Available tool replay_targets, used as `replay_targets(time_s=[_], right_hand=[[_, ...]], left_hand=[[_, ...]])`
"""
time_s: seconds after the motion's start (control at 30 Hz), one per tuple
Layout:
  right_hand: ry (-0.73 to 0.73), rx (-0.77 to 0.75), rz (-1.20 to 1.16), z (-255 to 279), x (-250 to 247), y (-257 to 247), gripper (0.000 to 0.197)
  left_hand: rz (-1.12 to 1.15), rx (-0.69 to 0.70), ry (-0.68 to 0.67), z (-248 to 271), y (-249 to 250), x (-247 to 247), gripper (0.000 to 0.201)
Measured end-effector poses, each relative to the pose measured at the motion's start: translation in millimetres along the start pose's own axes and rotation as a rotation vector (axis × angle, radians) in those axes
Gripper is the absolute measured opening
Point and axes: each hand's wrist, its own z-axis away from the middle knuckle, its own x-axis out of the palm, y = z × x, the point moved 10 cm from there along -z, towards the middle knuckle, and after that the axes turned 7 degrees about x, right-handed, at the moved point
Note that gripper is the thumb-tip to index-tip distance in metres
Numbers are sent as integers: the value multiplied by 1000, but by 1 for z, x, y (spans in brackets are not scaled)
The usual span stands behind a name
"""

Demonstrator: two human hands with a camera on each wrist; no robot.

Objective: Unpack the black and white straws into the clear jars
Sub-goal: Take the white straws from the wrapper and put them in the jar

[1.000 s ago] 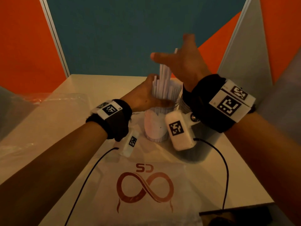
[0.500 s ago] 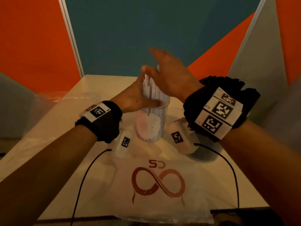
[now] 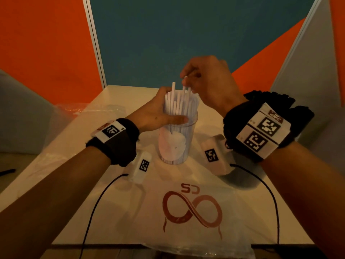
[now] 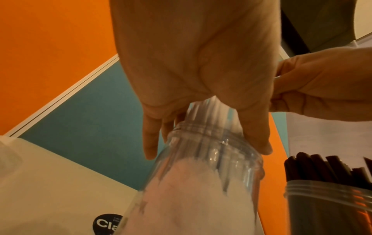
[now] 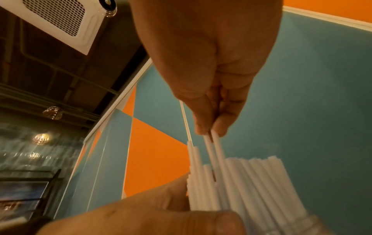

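A clear jar (image 3: pixel 176 144) with a pale round label stands mid-table, packed with upright white straws (image 3: pixel 179 103). My left hand (image 3: pixel 168 109) wraps round the straw bundle at the jar's mouth, thumb across the front of the rim. In the left wrist view its fingers (image 4: pixel 150 143) reach down over the jar's threaded neck (image 4: pixel 207 132). My right hand (image 3: pixel 186 81) hovers above and pinches the tops of two white straws (image 5: pixel 215 151) between thumb and fingers. A second clear jar (image 4: pixel 330 206) holding black straws (image 4: pixel 322 168) stands to the right, hidden behind my right wrist in the head view.
A clear plastic bag with a red infinity logo (image 3: pixel 192 208) lies flat on the near part of the table (image 3: pixel 121 94). Crumpled clear packaging (image 3: pixel 89 113) sits at the left. Teal and orange partition walls close off the back. Two black cables trail from my wrists.
My right hand was spread open over the straws; it has come down and closed its fingertips on two straw tops. My left hand has kept its hold at the jar's mouth.
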Motion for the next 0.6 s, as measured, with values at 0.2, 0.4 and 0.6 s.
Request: replay_targets(time_s=[0.2, 0.4, 0.6], right_hand=[[-42, -37, 26, 7, 9, -2, 15], [249, -129, -39, 1, -35, -17, 16], [-1, -50, 60, -2, -4, -7, 9]], left_hand=[[10, -11, 4, 0, -2, 0, 87], [1, -30, 3, 0, -3, 0, 86], [18, -29, -1, -1, -4, 1, 89]])
